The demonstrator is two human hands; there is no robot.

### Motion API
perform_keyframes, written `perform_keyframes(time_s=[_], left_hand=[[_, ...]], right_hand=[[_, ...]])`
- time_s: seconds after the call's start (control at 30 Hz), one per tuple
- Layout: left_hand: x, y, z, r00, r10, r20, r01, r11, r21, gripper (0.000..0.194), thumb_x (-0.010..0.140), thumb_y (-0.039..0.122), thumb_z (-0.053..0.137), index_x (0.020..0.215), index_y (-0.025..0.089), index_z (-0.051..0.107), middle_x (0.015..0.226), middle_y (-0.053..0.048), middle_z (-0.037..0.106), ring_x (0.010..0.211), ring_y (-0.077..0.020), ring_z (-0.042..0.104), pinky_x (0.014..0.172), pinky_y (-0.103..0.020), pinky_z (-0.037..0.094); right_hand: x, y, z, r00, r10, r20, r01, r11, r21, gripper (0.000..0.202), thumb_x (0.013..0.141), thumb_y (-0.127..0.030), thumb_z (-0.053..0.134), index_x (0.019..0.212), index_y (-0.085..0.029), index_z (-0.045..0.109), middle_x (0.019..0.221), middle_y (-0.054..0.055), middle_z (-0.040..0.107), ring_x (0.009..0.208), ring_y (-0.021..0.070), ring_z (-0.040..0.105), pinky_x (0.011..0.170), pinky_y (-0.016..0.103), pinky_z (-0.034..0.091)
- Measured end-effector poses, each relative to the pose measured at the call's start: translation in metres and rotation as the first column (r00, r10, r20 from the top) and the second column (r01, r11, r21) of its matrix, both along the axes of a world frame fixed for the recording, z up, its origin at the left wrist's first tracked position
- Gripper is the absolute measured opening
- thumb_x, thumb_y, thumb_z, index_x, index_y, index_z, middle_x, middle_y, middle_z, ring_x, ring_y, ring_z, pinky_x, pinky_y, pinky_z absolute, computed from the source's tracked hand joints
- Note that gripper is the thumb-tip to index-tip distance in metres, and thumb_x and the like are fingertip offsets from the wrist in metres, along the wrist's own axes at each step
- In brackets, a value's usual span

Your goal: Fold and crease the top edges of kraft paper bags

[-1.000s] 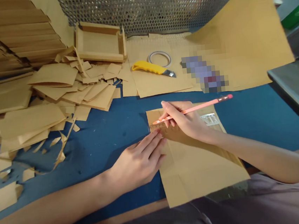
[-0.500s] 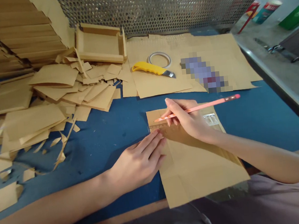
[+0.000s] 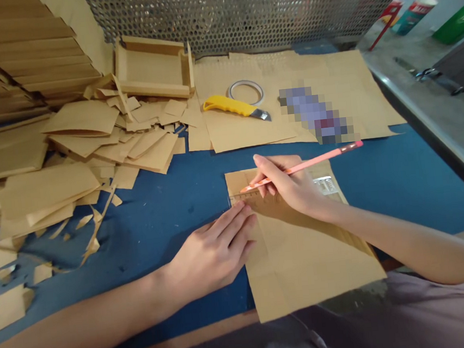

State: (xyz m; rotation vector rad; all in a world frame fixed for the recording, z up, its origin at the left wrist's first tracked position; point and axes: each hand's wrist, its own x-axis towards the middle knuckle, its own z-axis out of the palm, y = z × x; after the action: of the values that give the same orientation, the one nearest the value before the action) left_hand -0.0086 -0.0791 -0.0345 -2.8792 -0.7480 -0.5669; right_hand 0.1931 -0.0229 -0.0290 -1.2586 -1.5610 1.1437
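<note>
A sheet of brown cardboard (image 3: 306, 265) lies in front of me, its near end over the table's edge. Across its far part rests a clear ruler (image 3: 325, 186), partly hidden by both hands. My left hand (image 3: 216, 246) is open, with outstretched fingers flat on the ruler's left end and the cardboard. Between the thumb and fingers of my right hand (image 3: 288, 185) is a pink pencil (image 3: 317, 162), slanted, its tip close to the ruler's upper edge near the left end. Whether the tip touches the cardboard I cannot tell.
Cardboard scraps (image 3: 53, 188) cover the table's left side, with a shallow cardboard tray (image 3: 154, 66) behind. Beyond my hands, a yellow utility knife (image 3: 229, 106), a tape roll (image 3: 262, 91) and a blurred-out object (image 3: 312, 111) lie on cardboard. A perforated metal panel (image 3: 241, 14) borders the back.
The pencil's eraser end has swung slightly left and toward the far side. The tip stays near the ruler's left end, and my left hand keeps its place on the ruler.
</note>
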Motion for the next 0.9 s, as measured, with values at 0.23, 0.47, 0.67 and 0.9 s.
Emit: perform_keyframes(time_s=[0.23,0.47,0.67,0.9], left_hand=[[-0.0001,-0.0001,0.0002,1.0,0.004,0.009,-0.004,1.0,0.01,0.032,0.099,0.019,0.046,0.121,0.004,0.064,0.127,-0.014,0.065,0.122,-0.023,0.06,0.098,-0.031,0.055],[0.0003,0.0004,-0.0003,1.0,0.007,0.02,-0.006,1.0,-0.01,0.032,0.099,0.019,0.047,0.122,0.004,0.063,0.128,-0.015,0.065,0.124,-0.0235,0.059,0.1,-0.031,0.054],[0.0001,0.0002,0.0011,1.0,0.008,0.013,-0.008,1.0,-0.007,0.031,0.099,0.019,0.046,0.121,0.004,0.064,0.127,-0.015,0.065,0.123,-0.0232,0.059,0.099,-0.031,0.055],[-0.0001,0.0,0.0002,1.0,0.004,0.019,-0.004,1.0,-0.025,0.032,0.098,0.019,0.048,0.123,0.004,0.063,0.129,-0.015,0.064,0.125,-0.0238,0.058,0.1,-0.031,0.054]], right_hand=[[-0.0009,-0.0004,0.0021,1.0,0.018,0.006,-0.019,1.0,0.011,0.05,0.094,-0.048,0.053,0.055,-0.018,0.063,0.045,-0.002,0.054,0.044,0.0079,0.047,0.048,0.025,0.036],[-0.0006,-0.0002,0.0026,1.0,0.015,0.016,-0.016,1.0,0.013,0.05,0.095,-0.047,0.052,0.056,-0.017,0.063,0.045,-0.002,0.054,0.044,0.0079,0.046,0.048,0.025,0.035],[-0.0012,-0.0004,0.0032,1.0,0.01,0.027,-0.01,1.0,0.002,0.053,0.094,-0.051,0.05,0.055,-0.017,0.063,0.045,-0.001,0.054,0.044,0.0082,0.047,0.048,0.025,0.036],[-0.0011,-0.0007,0.0047,0.999,0.011,0.037,-0.011,1.0,0.006,0.053,0.094,-0.052,0.05,0.055,-0.018,0.063,0.045,-0.001,0.054,0.044,0.0083,0.046,0.047,0.025,0.036]])
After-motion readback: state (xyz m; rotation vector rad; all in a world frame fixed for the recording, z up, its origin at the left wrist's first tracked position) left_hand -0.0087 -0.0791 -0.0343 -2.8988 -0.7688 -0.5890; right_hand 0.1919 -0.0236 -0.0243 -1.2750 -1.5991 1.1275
